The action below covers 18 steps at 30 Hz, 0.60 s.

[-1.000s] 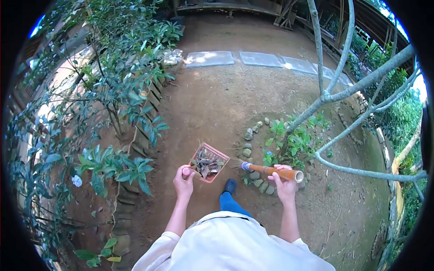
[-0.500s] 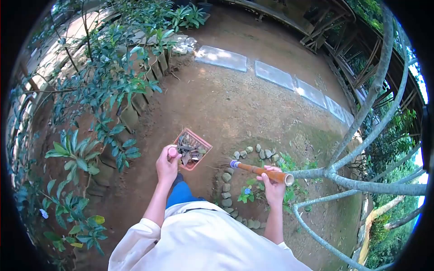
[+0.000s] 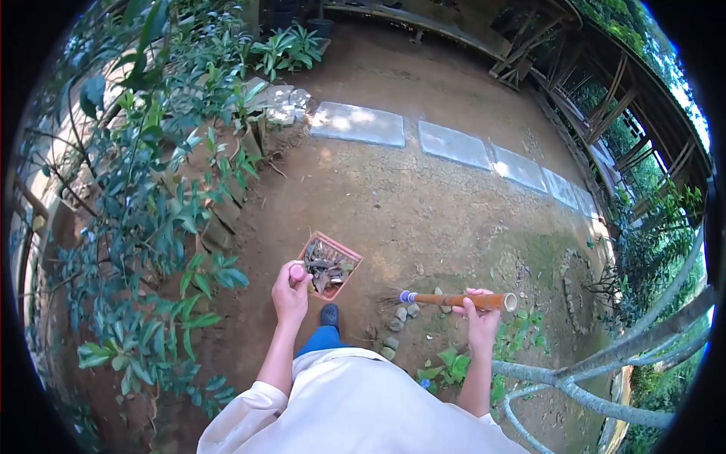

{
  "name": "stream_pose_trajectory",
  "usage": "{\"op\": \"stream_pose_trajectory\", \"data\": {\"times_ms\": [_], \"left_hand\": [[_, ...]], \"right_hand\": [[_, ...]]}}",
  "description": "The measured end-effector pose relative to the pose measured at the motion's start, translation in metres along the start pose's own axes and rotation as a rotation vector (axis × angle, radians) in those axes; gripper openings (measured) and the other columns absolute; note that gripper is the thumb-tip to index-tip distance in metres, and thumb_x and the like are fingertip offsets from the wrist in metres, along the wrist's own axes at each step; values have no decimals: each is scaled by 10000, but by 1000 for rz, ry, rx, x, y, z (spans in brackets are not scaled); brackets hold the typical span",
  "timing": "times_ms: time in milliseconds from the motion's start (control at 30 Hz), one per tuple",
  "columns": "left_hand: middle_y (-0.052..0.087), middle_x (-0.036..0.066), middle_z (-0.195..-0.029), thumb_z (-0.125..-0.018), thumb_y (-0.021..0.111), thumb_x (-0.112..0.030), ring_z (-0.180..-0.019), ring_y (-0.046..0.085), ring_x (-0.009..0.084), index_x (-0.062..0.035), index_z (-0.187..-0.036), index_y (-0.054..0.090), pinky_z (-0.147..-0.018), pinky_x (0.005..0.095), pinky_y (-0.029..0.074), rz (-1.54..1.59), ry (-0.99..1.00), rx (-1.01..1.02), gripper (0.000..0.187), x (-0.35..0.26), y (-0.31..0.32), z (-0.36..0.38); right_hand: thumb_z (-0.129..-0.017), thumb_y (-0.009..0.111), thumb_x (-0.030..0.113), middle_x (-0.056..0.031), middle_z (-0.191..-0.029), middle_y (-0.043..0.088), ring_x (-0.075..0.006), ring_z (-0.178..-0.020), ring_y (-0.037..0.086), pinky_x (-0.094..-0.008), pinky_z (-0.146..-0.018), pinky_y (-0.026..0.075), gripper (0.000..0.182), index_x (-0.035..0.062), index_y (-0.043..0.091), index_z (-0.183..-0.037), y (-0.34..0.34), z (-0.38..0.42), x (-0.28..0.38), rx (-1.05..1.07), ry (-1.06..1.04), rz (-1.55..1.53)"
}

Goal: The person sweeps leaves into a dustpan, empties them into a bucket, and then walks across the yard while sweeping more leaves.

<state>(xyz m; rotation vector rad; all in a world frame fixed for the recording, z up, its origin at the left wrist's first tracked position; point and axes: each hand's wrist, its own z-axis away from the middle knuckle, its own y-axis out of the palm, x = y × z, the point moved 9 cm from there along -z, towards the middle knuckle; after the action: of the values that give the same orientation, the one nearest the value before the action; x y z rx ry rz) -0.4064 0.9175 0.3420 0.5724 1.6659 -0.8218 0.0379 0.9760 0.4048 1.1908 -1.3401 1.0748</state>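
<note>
My left hand (image 3: pixel 289 299) is closed around the pink, round-topped handle of a dustpan (image 3: pixel 339 245). Dry brown leaves (image 3: pixel 327 268) lie in its reddish tray, seen from above just past my fingers. In my right hand (image 3: pixel 479 321) is a broom (image 3: pixel 442 300) with a brown bamboo handle, held nearly level. Its open cane end points right, and a purple-and-white binding (image 3: pixel 407 296) sits near the thin dark bristles (image 3: pixel 389 297) on the left. The bristles are off to the right of the dustpan, apart from it.
Leafy shrubs (image 3: pixel 174 227) crowd the left side. Pale branches (image 3: pixel 560 378) reach in from the lower right, near my right forearm. Stones (image 3: pixel 393 325) and a low green plant (image 3: pixel 451 365) are below the broom. Paving slabs (image 3: pixel 359 125) cross the dirt ahead; a wooden structure (image 3: pixel 605 113) stands beyond.
The view has shifted forward over the ground, and a dark shoe now shows below the dustpan. Both hands still hold the dustpan and broom. The stone ring has slid lower, partly out of sight.
</note>
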Motion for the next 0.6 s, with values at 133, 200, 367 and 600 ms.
{"op": "stream_pose_trajectory", "data": {"times_ms": [133, 200, 367, 600], "left_hand": [[680, 74, -1039, -796, 750, 16, -983, 656, 166, -48, -1109, 620, -888, 308, 519, -41, 16, 60, 345, -5, 36, -80], [681, 77, -1039, -803, 749, 11, -980, 661, 169, -44, -1114, 621, -859, 307, 537, -50, 39, 82, 341, -6, 54, -118], [674, 73, -1060, -826, 735, 16, -986, 664, 166, -43, -1138, 618, -817, 300, 568, -12, 73, 112, 338, -18, 99, -204], [672, 65, -1038, -828, 726, 24, -960, 670, 159, -41, -1126, 616, -801, 298, 569, -33, 94, 28, 324, -9, 161, -325]], "right_hand": [[-905, 601, -88, -140, -1188, 549, -202, -1029, 622, -329, -748, 650, 271, 10, 493, -1133, 26, -68, -7, -62, 62, -18], [-901, 609, -91, -144, -1190, 551, -206, -1017, 631, -317, -753, 644, 271, 2, 506, -1134, 43, -99, -2, -100, 38, -28], [-902, 612, -90, -145, -1188, 554, -210, -1035, 627, -317, -769, 643, 253, 3, 525, -1121, 80, -181, -1, -143, -15, -20], [-901, 622, -77, -135, -1181, 561, -209, -1035, 627, -326, -764, 645, 257, 6, 529, -1126, 128, -333, -37, -85, 6, -11]]}}
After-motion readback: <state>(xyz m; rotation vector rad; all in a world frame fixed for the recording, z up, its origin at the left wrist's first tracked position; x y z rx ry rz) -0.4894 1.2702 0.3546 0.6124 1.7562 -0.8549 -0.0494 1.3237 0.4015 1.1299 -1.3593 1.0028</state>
